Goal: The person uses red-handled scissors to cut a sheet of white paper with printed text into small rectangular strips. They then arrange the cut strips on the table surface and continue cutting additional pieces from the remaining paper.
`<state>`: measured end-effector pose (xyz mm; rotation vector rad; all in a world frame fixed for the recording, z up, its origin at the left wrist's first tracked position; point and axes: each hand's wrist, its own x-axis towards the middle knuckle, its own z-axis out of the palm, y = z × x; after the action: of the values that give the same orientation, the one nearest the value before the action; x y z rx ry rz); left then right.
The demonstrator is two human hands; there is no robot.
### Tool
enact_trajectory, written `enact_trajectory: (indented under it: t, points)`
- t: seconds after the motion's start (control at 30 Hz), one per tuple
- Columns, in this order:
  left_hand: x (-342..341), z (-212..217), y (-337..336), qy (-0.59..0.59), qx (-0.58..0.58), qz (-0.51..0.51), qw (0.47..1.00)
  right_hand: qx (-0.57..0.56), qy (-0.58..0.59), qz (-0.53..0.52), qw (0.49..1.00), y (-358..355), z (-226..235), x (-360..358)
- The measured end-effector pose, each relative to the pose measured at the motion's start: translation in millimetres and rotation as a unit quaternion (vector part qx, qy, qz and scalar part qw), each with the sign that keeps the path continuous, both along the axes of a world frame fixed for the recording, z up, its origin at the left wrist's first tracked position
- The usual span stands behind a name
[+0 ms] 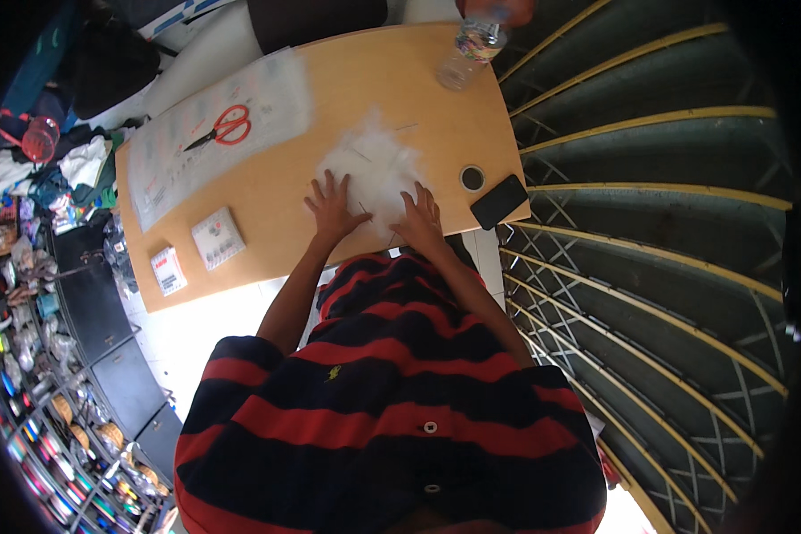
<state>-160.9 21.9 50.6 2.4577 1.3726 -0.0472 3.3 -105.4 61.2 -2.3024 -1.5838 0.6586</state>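
A white, cloudy-looking piece of thin material (374,169) lies on the wooden table in front of me; its exact kind is hard to make out. Thin dark lines, like slim sticks or marks, show on it and beside it. My left hand (333,212) rests at its near left edge, fingers spread and holding nothing. On the near right edge lies my right hand (421,222), its fingers stretched out and apart. Both palms face down.
Red-handled scissors (231,125) lie on a translucent plastic sheet (165,182) at the left. Two small white packets, a tape roll (473,178), a black phone (499,202) and a plastic bottle (465,55) share the table (267,236). A folding metal gate (650,191) stands close on the right.
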Motion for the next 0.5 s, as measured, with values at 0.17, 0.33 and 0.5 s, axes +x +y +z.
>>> enact_trajectory:
  t: [0.17,0.33,0.5]
  points:
    - [4.5,-9.3,-5.2,0.016,-0.024,-0.008,1.0,-0.017,-0.078,0.107,0.991,52.1,5.5,6.1]
    - [4.1,-10.8,-8.1,-0.041,-0.056,-0.036,0.997,-0.09,-0.104,0.151,0.979,83.9,14.6,11.5]
    - [3.9,-14.1,-2.2,-0.151,-0.046,-0.031,0.987,0.039,-0.07,0.187,0.979,86.5,-23.1,30.0]
